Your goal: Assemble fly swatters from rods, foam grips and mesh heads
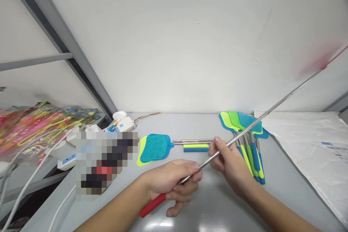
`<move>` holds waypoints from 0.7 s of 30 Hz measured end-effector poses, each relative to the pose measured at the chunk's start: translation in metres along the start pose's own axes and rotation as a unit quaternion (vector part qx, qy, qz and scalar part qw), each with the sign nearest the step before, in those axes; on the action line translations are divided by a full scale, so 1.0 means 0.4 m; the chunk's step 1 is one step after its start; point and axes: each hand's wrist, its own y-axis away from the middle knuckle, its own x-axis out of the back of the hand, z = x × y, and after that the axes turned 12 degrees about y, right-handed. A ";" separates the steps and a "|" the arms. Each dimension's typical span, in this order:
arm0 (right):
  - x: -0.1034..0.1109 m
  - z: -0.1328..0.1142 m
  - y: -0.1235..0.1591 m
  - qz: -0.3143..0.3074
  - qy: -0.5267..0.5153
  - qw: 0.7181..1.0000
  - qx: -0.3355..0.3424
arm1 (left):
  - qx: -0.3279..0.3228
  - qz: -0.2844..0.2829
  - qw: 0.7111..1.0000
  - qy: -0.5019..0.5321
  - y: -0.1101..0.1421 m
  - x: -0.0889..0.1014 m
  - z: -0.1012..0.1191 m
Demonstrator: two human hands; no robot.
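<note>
A red telescopic fly swatter (280, 100) is held slantwise across the view, its metal rod stretched long toward the upper right. My left hand (176, 183) is closed around the lower rod, just above the red grip (153, 204). Farther up, my right hand (231, 161) has its fingers curled about the same rod. The swatter's red head is seen nearly edge-on at the far right, partly outside the view. Behind my hands lie a blue swatter (156, 148) and a yellow one partly under it, with short rods and blue and yellow grips.
Several swatters (250, 123) in blue, green and yellow lie fanned out at the right. Beside them is a white plastic bag (307, 148). Power strips (123, 125) and white cables are at the left, near a pixelated patch. Colourful packaged goods (35, 127) fill a shelf. A pale wall stands behind.
</note>
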 end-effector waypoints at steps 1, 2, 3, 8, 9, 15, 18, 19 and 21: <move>-0.008 0.002 0.007 0.003 0.016 1.000 -0.008 | 0.000 -0.004 1.000 -0.003 0.000 -0.001 0.000; -0.008 0.000 0.010 0.020 0.025 0.999 -0.005 | 0.001 -0.008 1.000 -0.004 0.000 -0.002 -0.001; -0.001 -0.004 0.011 0.046 0.027 0.999 0.005 | 0.003 -0.013 1.000 -0.004 0.000 -0.004 0.000; 0.057 -0.038 -0.005 0.112 0.028 0.992 0.045 | -0.002 -0.018 0.999 -0.027 0.005 -0.019 0.006; 0.064 -0.042 -0.008 0.119 0.028 0.991 0.050 | -0.004 -0.014 0.999 -0.036 0.007 -0.021 0.008; 0.084 -0.071 -0.017 0.200 -0.036 0.973 0.114 | -0.016 -0.017 0.996 -0.085 0.018 -0.020 0.021; 0.121 -0.094 -0.018 0.248 -0.070 0.955 0.145 | -0.007 -0.016 0.994 -0.108 0.023 -0.015 0.028; 0.141 -0.100 -0.019 0.257 -0.074 0.951 0.157 | -0.009 -0.006 0.993 -0.114 0.024 -0.014 0.030; 0.186 -0.106 -0.022 0.237 -0.063 0.955 0.168 | -0.020 0.011 0.992 -0.120 0.023 -0.013 0.032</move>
